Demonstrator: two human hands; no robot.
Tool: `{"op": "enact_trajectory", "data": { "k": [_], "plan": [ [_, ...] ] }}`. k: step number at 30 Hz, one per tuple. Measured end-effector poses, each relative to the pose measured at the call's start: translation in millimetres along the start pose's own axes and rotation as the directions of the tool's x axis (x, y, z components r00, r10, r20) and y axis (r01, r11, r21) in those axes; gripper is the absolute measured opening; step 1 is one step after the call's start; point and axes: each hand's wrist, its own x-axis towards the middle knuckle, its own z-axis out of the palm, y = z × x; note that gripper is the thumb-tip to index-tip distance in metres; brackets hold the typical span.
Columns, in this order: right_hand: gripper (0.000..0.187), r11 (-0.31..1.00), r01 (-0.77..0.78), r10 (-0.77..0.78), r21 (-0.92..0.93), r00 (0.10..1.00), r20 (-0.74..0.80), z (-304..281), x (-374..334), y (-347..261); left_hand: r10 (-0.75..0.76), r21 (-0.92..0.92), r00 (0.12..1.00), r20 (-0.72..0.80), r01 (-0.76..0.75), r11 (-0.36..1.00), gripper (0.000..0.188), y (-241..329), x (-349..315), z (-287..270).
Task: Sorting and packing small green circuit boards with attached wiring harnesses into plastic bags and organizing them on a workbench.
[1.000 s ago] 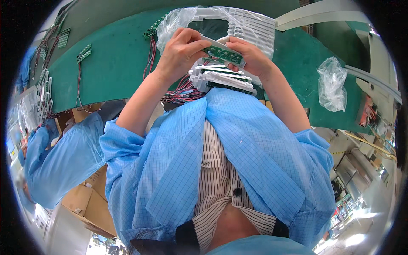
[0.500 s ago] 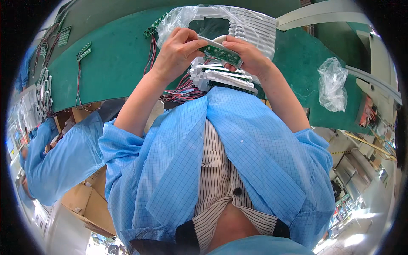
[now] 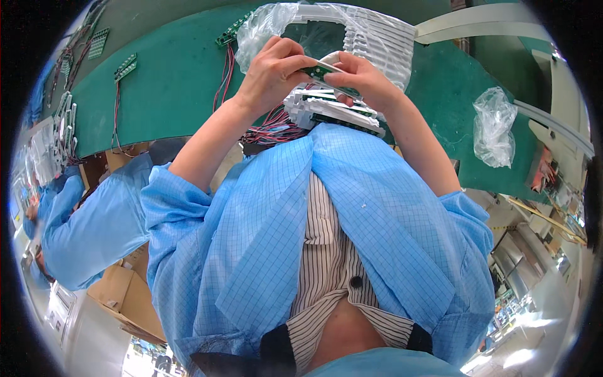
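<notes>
Between my two hands is a green circuit board [image 3: 316, 71] set against a white plastic strip. My left hand [image 3: 276, 70] pinches its left end with thumb and fingers. At the other end, my right hand [image 3: 364, 76] is closed round it, the thumb lying across the board's face. Just below, close to my body, lies a stack of white plastic strips [image 3: 333, 108], some with green boards in them. Red and black wires [image 3: 276, 129] bunch to the left of the stack. My fingers hide part of the held board.
White slatted plastic parts [image 3: 383, 44] in clear film lie behind my hands. A crumpled clear bag [image 3: 494, 125] rests on the green table [image 3: 169, 81] at right. Wired boards [image 3: 125, 68] lie to the left. A co-worker's blue sleeve [image 3: 94, 220] and a cardboard box [image 3: 129, 295] are at lower left.
The held board has tilted, so less of its green face shows. My right thumb has moved over onto the board. Both hands still hold it.
</notes>
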Motion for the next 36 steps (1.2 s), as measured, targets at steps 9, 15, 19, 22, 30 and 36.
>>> {"op": "enact_trajectory", "data": {
  "k": [9,15,19,22,30,36],
  "plan": [
    [0.021,0.982,0.11,-0.125,-0.156,0.988,-0.094,6.0,-11.7,0.0,-0.47,-0.731,0.825,0.314,0.525,0.435,0.037,-6.5,-11.0,-8.1],
    [0.02,0.683,0.199,-0.277,-0.703,0.961,0.003,4.5,-5.8,-4.0,-0.481,-0.685,0.843,0.241,0.499,0.531,0.027,-2.2,-19.5,2.4],
    [0.027,0.68,0.178,-0.294,-0.711,0.955,-0.042,14.6,2.1,-4.9,-0.485,-0.607,0.858,0.171,0.479,0.634,0.025,15.0,-11.3,2.2],
    [0.028,0.824,0.222,-0.304,-0.52,0.949,-0.077,23.0,4.3,-1.8,-0.508,-0.654,0.85,0.141,0.465,0.596,0.025,12.9,-18.8,10.6],
    [0.021,0.524,0.14,-0.451,-0.84,0.883,-0.134,30.6,11.1,-4.6,-0.556,-0.446,0.831,0.002,0.499,0.743,0.024,14.1,-10.5,12.1],
    [0.021,0.644,0.056,-0.274,-0.763,0.948,-0.162,26.8,15.2,-10.3,-0.519,-0.672,0.854,0.036,0.405,0.62,0.036,3.0,-8.2,12.4]
  ]
}}
